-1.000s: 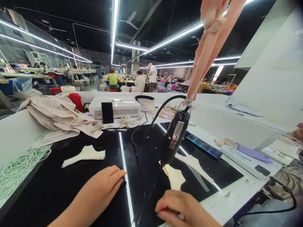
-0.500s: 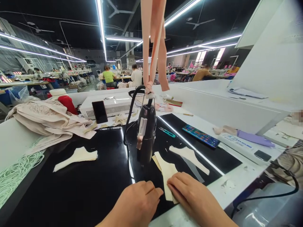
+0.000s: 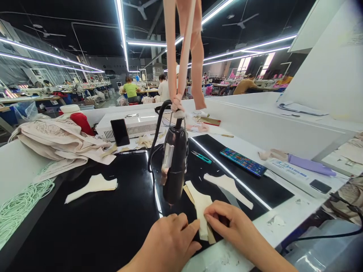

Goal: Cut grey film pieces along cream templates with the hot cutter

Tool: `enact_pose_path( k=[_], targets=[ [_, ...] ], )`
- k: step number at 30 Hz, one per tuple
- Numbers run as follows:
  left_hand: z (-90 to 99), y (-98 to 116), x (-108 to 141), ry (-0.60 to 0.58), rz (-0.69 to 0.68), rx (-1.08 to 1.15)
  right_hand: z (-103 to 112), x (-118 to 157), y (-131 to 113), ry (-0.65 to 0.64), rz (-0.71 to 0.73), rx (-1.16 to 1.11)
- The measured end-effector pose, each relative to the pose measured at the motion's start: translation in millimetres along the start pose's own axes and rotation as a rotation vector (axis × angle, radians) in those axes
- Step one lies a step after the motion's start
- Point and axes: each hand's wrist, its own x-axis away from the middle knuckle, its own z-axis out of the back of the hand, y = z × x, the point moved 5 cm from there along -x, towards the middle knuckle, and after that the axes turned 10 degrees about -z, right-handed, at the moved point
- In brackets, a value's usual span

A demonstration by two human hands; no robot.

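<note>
A cream cut fabric piece (image 3: pixel 202 200) lies over a tan layer near the front edge of the black work surface. My right hand (image 3: pixel 235 226) has thumb and forefinger pinched together at its right edge. To the left, my left hand (image 3: pixel 171 240) has its forefinger tip at the piece's left edge, with the thumb apart and nothing visible between them. Just beyond the hands, a black hand-held power tool (image 3: pixel 174 166) hangs from pink fabric straps (image 3: pixel 185 56). Another cream piece (image 3: pixel 229 187) lies to the right, partly over a greyish strip, and one more cream piece (image 3: pixel 92 187) lies left.
Teal thread snips (image 3: pixel 202 157) and a lit phone (image 3: pixel 242 161) lie beyond on the black surface (image 3: pixel 93 234). A beige fabric heap (image 3: pixel 59 139) and mint cord (image 3: pixel 22 211) sit left. A second phone (image 3: pixel 119 132) leans on a white box (image 3: pixel 136 130). People sit at distant tables.
My right hand has turned from lying over the fabric piece to a thumb-and-forefinger pinch at its edge. My left hand has moved slightly right, its thumb now apart from the forefinger.
</note>
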Motion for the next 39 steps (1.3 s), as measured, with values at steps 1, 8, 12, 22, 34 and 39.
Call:
enact_pose_path(
  k=[1, 8, 12, 22, 34, 39],
  targets=[
    [-0.3, 1, -1, -0.007, 0.002, -0.011, 1, -1, 0, 0.004, -0.009, -0.021],
    [-2.4, 1, -1, 0.058, -0.026, 0.009, 15, -9, 2, 0.053, -0.093, -0.154],
    [-5.8, 0, -2, 0.091, -0.030, 0.016, 22, -21, 5, 0.020, -0.232, -0.454],
    [-6.6, 0, 0, 0.163, -0.015, 0.011, 67, -47, -21, 0.457, 0.082, -0.586],
    [13.4, -26, 5, 0.003, 0.353, 0.846, 26, 16, -46, 0.133, 0.398, -0.605],
    [15.8, -36, 17, 0.218, 0.581, 1.417, -8, 21, -56, 0.016, 0.269, -0.593]
  ],
)
